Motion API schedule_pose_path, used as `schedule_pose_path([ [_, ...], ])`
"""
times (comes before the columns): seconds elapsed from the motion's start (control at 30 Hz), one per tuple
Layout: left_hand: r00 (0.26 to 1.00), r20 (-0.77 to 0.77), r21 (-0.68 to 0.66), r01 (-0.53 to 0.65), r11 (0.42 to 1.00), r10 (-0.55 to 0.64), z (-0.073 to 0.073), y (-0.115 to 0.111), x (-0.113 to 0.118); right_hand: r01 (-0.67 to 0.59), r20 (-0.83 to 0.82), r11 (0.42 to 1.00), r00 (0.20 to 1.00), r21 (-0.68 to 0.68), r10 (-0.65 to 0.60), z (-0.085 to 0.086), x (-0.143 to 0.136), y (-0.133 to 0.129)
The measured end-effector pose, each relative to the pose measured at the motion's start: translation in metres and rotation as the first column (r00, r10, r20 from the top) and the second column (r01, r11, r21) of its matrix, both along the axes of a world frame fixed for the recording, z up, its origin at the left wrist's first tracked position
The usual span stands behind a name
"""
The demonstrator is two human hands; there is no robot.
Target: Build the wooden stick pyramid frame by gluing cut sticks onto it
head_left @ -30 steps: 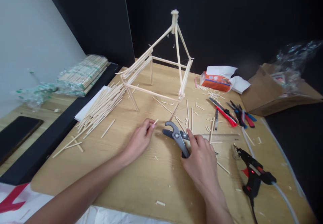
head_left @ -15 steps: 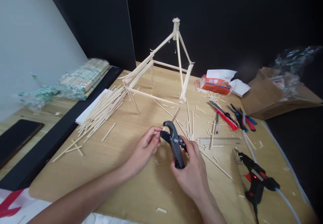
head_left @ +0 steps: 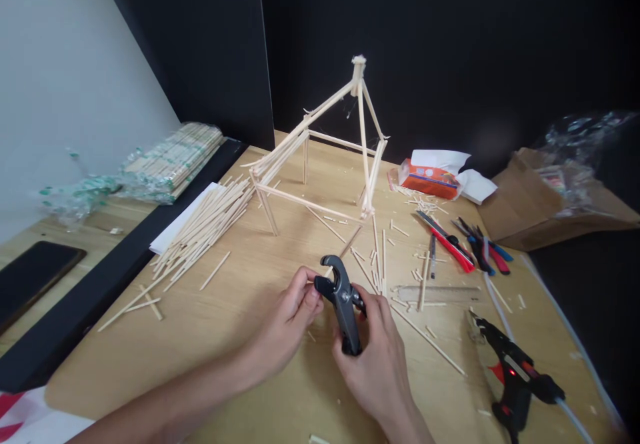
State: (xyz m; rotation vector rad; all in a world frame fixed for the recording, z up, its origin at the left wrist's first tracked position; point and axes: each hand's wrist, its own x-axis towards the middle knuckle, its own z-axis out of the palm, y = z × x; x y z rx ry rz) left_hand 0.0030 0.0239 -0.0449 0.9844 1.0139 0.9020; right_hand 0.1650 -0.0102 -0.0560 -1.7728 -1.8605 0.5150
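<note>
My right hand is wrapped round the handles of a dark grey cutter, its curved jaws pointing up and away. Beside the jaws, my left hand pinches the near end of a thin wooden stick. The stick passes between the jaws, and its far part shows beyond them. Past both hands stands a frame of wooden sticks on short legs, with slanted sticks rising to a bundled peak. One leg at its front right corner is not visible.
Loose sticks and a wrapped bundle lie left, with a phone nearer. At right are a red box knife, pliers, a ruler, a lit glue gun, a tissue pack and a cardboard box.
The whole view has shifted, so the frame and table things sit lower in the picture. Both hands keep their holds on the stick and the cutter, slightly lower in view.
</note>
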Motion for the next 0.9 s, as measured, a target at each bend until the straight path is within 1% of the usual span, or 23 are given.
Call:
schedule_pose_path([
  [0.17,0.989,-0.123,0.156,0.104,0.982,-0.085,0.008,0.0,-0.004,-0.014,-0.033,1.0,0.999,0.004,0.015,0.0,0.0,-0.001],
  [0.23,0.986,-0.136,0.18,0.116,0.977,-0.092,0.007,0.001,-0.005,-0.016,-0.059,1.0,0.998,-0.011,0.016,0.0,0.0,-0.001],
  [0.4,0.994,-0.032,0.09,0.109,0.99,-0.106,-0.005,0.002,-0.003,-0.029,-0.087,0.999,0.996,-0.019,0.027,-0.001,0.002,0.0],
  [0.5,0.997,-0.026,0.074,0.08,0.994,-0.078,-0.011,0.001,0.0,-0.022,-0.054,1.0,0.998,0.0,0.022,-0.001,0.002,0.0],
  [0.6,0.992,-0.119,0.128,0.063,0.99,-0.047,-0.01,-0.001,0.0,-0.006,-0.012,1.0,1.0,0.027,0.006,-0.001,0.001,-0.001],
  [0.77,0.946,-0.324,0.263,0.105,0.959,-0.014,0.003,-0.001,-0.001,0.017,0.011,0.999,1.0,0.039,-0.017,0.0,-0.002,-0.002],
  [0.9,0.917,-0.4,0.316,0.158,0.935,-0.02,0.008,-0.003,0.0,0.035,0.001,0.999,0.999,0.006,-0.035,0.001,-0.004,-0.003],
])
